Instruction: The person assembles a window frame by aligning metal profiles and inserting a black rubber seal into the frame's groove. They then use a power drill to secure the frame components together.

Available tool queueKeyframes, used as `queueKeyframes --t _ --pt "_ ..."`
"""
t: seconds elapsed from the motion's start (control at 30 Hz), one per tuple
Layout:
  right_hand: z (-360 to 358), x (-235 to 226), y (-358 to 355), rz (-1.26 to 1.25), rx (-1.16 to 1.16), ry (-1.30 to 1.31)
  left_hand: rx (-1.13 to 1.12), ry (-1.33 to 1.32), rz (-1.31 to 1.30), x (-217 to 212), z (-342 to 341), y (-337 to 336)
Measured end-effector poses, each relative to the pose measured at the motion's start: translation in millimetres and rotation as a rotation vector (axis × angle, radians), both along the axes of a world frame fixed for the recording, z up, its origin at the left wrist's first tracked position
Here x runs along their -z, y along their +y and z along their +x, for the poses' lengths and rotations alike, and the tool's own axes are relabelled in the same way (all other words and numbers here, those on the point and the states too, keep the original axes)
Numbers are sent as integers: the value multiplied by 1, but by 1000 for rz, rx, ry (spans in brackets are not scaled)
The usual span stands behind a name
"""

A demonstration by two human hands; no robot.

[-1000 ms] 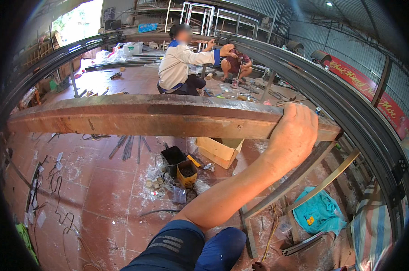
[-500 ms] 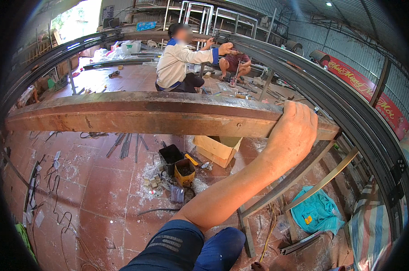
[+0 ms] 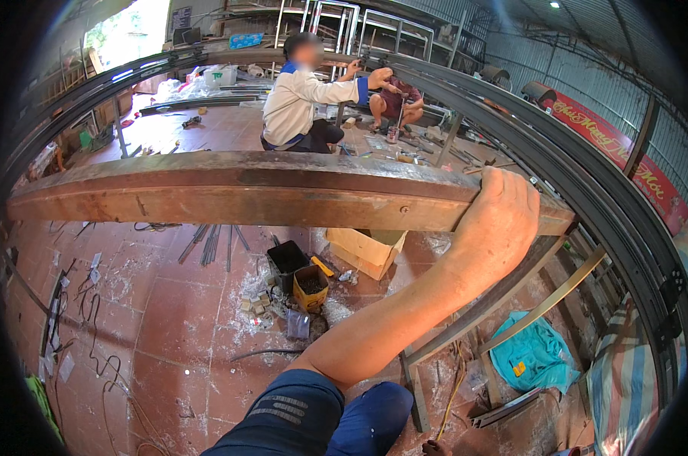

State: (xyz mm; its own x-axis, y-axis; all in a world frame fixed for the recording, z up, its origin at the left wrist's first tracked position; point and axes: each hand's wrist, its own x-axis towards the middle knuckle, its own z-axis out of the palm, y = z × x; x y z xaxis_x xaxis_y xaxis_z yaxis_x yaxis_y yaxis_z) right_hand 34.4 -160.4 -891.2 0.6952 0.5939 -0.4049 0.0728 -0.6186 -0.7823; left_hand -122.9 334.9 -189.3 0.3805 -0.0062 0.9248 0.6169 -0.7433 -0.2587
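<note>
A long, rusty brown beam [image 3: 245,204] with a flat, worn top crosses in front of me from left to right. Near its right end my left hand [image 3: 502,215] is closed over it, the fingers bent across the top edge. The fingertips are hidden behind the beam. A small round screw head [image 3: 404,209] shows on the near face, left of the hand. My left forearm reaches up to the right from a dark blue sleeve [image 3: 279,414]. My right hand is out of view.
Long black metal rails [image 3: 587,163] curve beyond the beam and down the right. A person in a light jacket [image 3: 294,106] crouches behind it; another [image 3: 393,106] squats farther back. Below are a cardboard box [image 3: 370,258], a black container [image 3: 285,257] and a teal bag [image 3: 530,353].
My left hand has shifted slightly right, its grasp on the beam much the same. The crouching person in the light jacket has hardly moved.
</note>
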Motion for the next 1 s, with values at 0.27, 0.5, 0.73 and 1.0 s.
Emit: queueKeyframes --t 0.27,0.5,0.73,1.0 --pt "-22 -63 26 -33 46 42 -15 14 7 2 4 0" --pt "-30 -89 32 -41 78 71 -6 14 -2 1 3 -1" --pt "-37 -103 34 -47 99 90 -13 15 7 1 3 0" --pt "-43 -115 36 -48 118 104 -28 27 2 1 3 -1"
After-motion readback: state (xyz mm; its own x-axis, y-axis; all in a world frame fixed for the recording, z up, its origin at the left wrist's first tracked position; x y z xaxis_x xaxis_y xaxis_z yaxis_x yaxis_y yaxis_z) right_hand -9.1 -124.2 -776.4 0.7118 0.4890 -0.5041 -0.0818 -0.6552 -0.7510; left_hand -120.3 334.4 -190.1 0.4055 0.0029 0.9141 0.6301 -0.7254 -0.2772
